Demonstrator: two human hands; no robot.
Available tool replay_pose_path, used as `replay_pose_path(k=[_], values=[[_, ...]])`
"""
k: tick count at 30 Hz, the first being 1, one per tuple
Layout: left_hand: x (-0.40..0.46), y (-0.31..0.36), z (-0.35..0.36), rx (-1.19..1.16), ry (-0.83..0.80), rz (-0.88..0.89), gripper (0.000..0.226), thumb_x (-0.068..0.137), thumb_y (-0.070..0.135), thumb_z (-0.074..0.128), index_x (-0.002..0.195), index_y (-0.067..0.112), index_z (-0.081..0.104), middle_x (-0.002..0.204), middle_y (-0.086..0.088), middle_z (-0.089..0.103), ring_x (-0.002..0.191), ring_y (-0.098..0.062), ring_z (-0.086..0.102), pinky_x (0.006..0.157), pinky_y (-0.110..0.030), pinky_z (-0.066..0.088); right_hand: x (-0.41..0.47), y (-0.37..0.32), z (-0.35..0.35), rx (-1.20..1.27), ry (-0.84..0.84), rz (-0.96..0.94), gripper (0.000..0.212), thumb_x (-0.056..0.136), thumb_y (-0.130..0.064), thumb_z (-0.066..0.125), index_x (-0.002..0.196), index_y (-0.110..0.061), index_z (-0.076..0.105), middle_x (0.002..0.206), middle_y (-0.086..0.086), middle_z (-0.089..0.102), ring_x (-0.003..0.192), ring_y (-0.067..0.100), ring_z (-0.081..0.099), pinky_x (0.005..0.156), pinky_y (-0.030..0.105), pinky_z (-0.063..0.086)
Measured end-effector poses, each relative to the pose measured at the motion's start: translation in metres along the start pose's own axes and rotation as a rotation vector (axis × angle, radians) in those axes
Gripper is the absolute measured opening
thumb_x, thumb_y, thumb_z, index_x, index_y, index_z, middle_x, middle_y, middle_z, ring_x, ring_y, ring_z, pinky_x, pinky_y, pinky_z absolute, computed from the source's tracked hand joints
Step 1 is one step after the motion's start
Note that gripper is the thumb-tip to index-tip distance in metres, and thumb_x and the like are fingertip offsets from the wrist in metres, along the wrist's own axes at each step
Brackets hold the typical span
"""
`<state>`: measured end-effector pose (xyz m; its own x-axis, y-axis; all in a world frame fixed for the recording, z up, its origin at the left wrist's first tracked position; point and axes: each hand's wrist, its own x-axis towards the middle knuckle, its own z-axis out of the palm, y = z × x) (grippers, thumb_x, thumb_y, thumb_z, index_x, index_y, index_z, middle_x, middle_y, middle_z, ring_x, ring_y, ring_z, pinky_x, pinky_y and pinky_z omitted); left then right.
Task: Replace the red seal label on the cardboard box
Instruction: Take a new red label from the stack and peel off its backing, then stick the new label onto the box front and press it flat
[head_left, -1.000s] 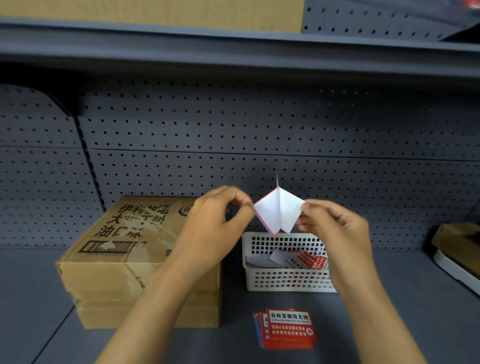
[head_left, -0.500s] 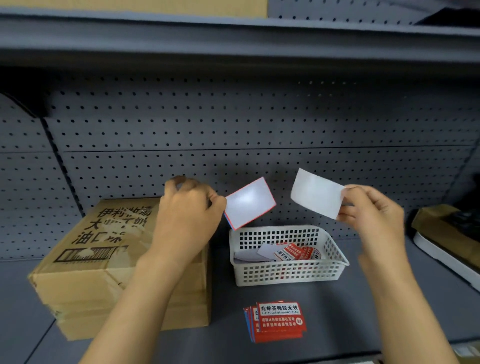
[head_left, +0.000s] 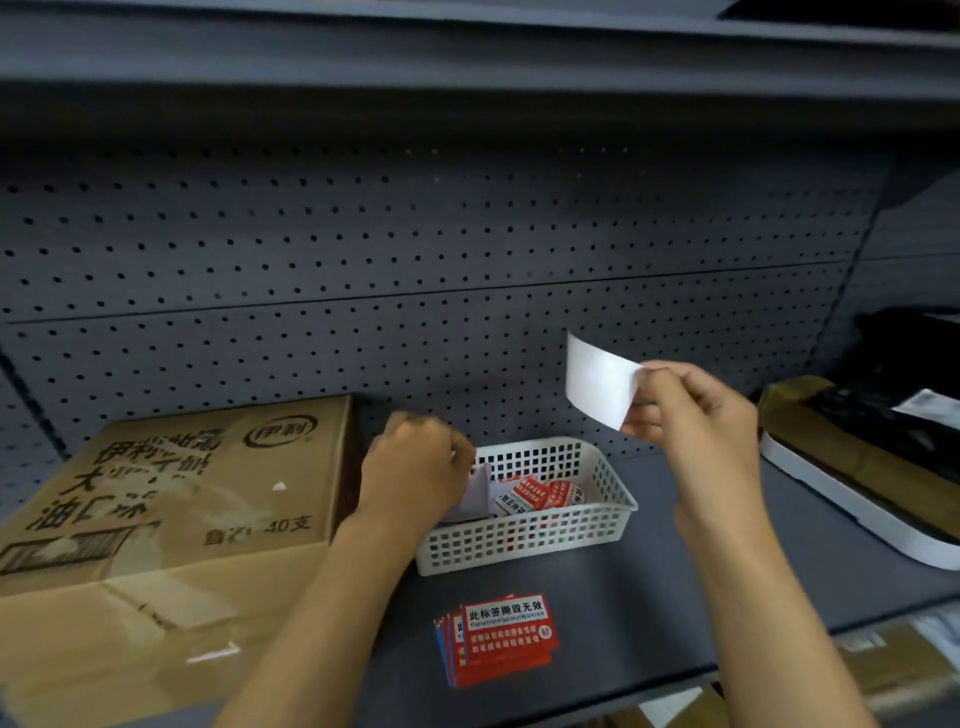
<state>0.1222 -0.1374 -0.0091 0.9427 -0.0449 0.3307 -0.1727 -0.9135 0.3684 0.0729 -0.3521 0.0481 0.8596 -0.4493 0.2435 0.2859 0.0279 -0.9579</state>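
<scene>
A brown cardboard box with dark printing lies on the grey shelf at the left. My left hand is down at the left end of the white basket, fingers closed on a label that shows its white back and a red edge. My right hand is raised to the right of the basket and pinches a plain white backing sheet by its right edge. A small stack of red seal labels lies on the shelf in front of the basket.
The basket holds several used red labels and white scraps. A white tray with dark items and cardboard sits at the right. A pegboard wall stands behind, and an upper shelf hangs overhead.
The two sheets, joined a second ago, have come fully apart. My left hand has dropped with the red-edged label to the basket's left end. My right hand keeps the white sheet raised.
</scene>
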Motion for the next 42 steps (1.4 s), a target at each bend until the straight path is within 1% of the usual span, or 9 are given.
replay_pose_path(k=[2,5,9,15,23,28,31,35,42], values=[[-0.001,0.003,0.005,0.013,-0.046,-0.001,0.025,0.090,0.021,0.054,0.076,0.018,0.074,0.084,-0.002,0.069,0.079,-0.020,0.063,0.061,-0.028,0.050,0.001,0.004,0.000,-0.003,0.000,0.012,0.027,0.084,-0.008,0.062,0.066,-0.023,0.075,0.062,-0.003,0.069,0.062,0.015,0.063,0.067,0.032,0.057],[-0.006,0.014,-0.001,-0.047,0.019,0.050,0.022,0.095,0.021,0.055,0.086,0.023,0.075,0.088,0.004,0.071,0.078,-0.019,0.067,0.067,-0.027,0.054,0.001,0.007,0.002,0.005,0.002,0.028,0.024,0.084,-0.009,0.063,0.069,-0.022,0.075,0.061,-0.003,0.069,0.059,0.013,0.062,0.066,0.031,0.055],[-0.018,0.047,-0.026,-0.493,0.179,0.158,0.020,0.095,0.021,0.063,0.108,0.028,0.077,0.096,0.014,0.071,0.083,-0.003,0.068,0.073,-0.004,0.047,-0.005,0.008,0.012,-0.033,-0.026,0.004,0.021,0.084,-0.009,0.064,0.074,-0.022,0.076,0.063,-0.003,0.072,0.057,0.009,0.065,0.069,0.030,0.058],[-0.032,0.062,-0.045,-0.614,0.136,0.248,0.034,0.088,0.031,0.074,0.122,0.032,0.070,0.108,0.020,0.069,0.105,0.006,0.064,0.089,-0.012,0.052,-0.024,0.001,0.031,-0.037,-0.150,-0.100,0.021,0.085,-0.009,0.067,0.079,-0.026,0.078,0.073,-0.004,0.077,0.067,0.008,0.073,0.066,0.020,0.057],[-0.053,0.044,-0.067,-0.722,0.359,0.104,0.022,0.087,0.008,0.074,0.101,0.025,0.074,0.089,0.018,0.076,0.088,0.007,0.072,0.078,-0.009,0.053,-0.050,-0.007,0.043,-0.054,-0.419,-0.211,0.015,0.078,-0.023,0.083,0.090,-0.032,0.079,0.084,-0.009,0.079,0.076,0.007,0.073,0.070,0.019,0.058],[-0.079,0.015,-0.089,-0.797,0.430,-0.091,0.021,0.087,0.008,0.074,0.092,0.029,0.073,0.081,0.015,0.077,0.077,0.007,0.072,0.070,-0.007,0.051,-0.058,0.008,0.056,-0.063,-0.290,-0.267,0.019,0.077,-0.027,0.084,0.089,-0.031,0.071,0.076,-0.002,0.067,0.067,0.007,0.064,0.060,0.021,0.053],[-0.101,-0.001,-0.102,-0.793,0.461,-0.156,0.020,0.087,0.006,0.074,0.091,0.025,0.073,0.082,0.012,0.076,0.072,0.008,0.069,0.068,-0.006,0.049,-0.066,0.018,0.069,-0.071,-0.390,-0.184,0.019,0.079,-0.038,0.081,0.093,-0.033,0.071,0.080,-0.006,0.066,0.069,0.002,0.062,0.060,0.016,0.051],[-0.128,-0.022,-0.113,-0.804,0.472,-0.222,0.015,0.088,0.009,0.074,0.093,0.023,0.076,0.086,0.003,0.081,0.077,0.003,0.072,0.071,-0.010,0.052,-0.089,0.023,0.086,-0.055,-0.510,-0.154,0.007,0.080,-0.035,0.080,0.079,-0.029,0.076,0.081,-0.010,0.073,0.073,0.002,0.066,0.062,0.013,0.051],[-0.167,-0.069,-0.131,-0.805,0.564,-0.303,0.008,0.087,0.013,0.075,0.092,0.018,0.079,0.079,0.013,0.080,0.073,0.005,0.072,0.069,-0.007,0.050,-0.144,0.024,0.117,-0.033,-0.584,-0.221,0.008,0.082,-0.026,0.080,0.076,-0.023,0.075,0.080,-0.002,0.070,0.073,0.006,0.064,0.066,0.011,0.047]])
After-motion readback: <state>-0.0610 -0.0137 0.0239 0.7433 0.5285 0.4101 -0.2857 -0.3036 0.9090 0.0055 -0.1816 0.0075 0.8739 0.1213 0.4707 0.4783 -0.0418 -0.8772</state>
